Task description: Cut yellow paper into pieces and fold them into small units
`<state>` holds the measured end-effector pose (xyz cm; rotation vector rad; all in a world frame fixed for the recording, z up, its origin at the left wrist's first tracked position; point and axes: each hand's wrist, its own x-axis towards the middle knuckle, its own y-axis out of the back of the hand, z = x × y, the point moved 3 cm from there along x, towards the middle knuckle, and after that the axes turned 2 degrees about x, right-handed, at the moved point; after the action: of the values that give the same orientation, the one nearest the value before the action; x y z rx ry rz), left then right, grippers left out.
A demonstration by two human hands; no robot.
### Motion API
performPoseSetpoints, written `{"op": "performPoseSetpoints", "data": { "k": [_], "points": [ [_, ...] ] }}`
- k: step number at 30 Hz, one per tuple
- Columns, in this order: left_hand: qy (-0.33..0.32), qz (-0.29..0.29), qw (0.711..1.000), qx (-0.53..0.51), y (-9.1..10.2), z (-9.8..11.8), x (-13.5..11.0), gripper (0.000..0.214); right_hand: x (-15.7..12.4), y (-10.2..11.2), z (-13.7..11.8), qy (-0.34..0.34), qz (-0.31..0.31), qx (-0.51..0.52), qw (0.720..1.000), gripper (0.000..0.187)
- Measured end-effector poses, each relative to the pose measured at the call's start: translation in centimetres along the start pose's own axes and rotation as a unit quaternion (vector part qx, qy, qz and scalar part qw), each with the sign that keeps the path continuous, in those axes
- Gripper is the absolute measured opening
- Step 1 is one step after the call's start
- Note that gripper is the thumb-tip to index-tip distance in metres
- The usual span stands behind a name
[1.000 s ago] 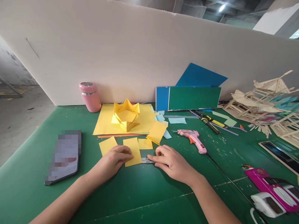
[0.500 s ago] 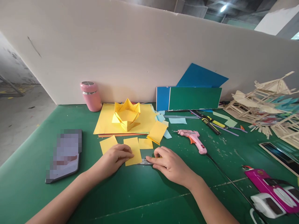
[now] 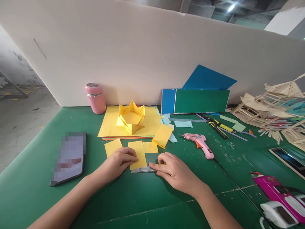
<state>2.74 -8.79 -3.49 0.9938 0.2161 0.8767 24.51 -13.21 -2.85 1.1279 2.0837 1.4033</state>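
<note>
My left hand (image 3: 118, 162) lies with its fingers pressed down on a yellow paper rectangle (image 3: 138, 155) on the green mat (image 3: 143, 197). My right hand (image 3: 173, 170) is closed on a small utility knife (image 3: 143, 169), whose grey blade end lies along the rectangle's lower edge. Two more yellow pieces (image 3: 112, 147) lie beside the rectangle, one to its left and one to its right. Behind them a folded yellow paper crown (image 3: 131, 117) sits on a large yellow sheet (image 3: 108, 125).
A phone (image 3: 69, 158) lies to the left and a pink flask (image 3: 95, 98) stands at the back. A pink glue gun (image 3: 200, 143), hand tools (image 3: 215, 124), blue and green boards (image 3: 197, 98), a stick model (image 3: 271, 108) and a magenta device (image 3: 278, 197) fill the right side.
My right hand has slid the knife a little to the left along the rectangle's lower edge. The view has shifted slightly; my left hand stays on the paper.
</note>
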Motion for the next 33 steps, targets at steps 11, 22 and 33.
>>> {"op": "performPoseSetpoints", "data": {
  "k": [11,22,33],
  "points": [
    [0.011,0.001,1.0,-0.028,0.2,-0.2,0.1,0.034,-0.5,1.1,1.3,-0.018,0.042,-0.003,0.999,0.033],
    [0.014,-0.001,0.999,-0.03,0.0,-0.5,0.1,0.035,0.5,-0.2,-0.6,0.013,0.029,-0.033,0.999,0.032],
    [0.003,0.017,1.0,0.016,0.2,-0.3,0.0,0.035,-0.1,0.1,-0.6,0.048,-0.006,0.032,0.998,0.028]
  ]
}}
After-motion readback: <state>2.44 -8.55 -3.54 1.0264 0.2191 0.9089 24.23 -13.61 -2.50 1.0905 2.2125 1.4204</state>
